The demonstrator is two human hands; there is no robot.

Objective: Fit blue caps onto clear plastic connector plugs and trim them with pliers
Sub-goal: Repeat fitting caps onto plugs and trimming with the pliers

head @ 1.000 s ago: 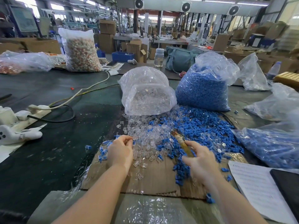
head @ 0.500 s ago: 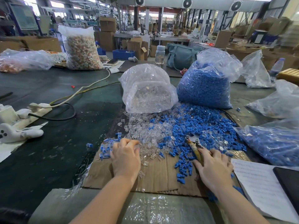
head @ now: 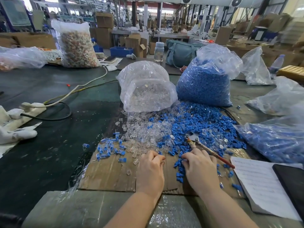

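Observation:
Loose clear plugs (head: 144, 134) and blue caps (head: 202, 125) lie mixed on a cardboard sheet (head: 111, 175). My left hand (head: 151, 168) sits at the near edge of the clear plugs, its curled fingertips pinching a clear plug. My right hand (head: 199, 167) is beside it, palm down, fingertips pinching a blue cap among a strip of blue caps (head: 179, 167). The pliers (head: 194, 142) lie on the pile just beyond my right hand, red handle pointing right. Several capped plugs (head: 108, 149) lie at the left of the cardboard.
A bag of clear plugs (head: 148, 89) and a bag of blue caps (head: 204, 83) stand behind the pile. More blue-filled bags (head: 276, 142) lie at the right. Paper sheets (head: 261, 183) and a dark tablet (head: 291, 183) lie near right. A power strip (head: 28, 111) with cables lies left.
My left hand moved right, from the capped plugs to the clear plugs and toward my right hand. My right hand let the pliers rest on the pile and reached into the blue caps.

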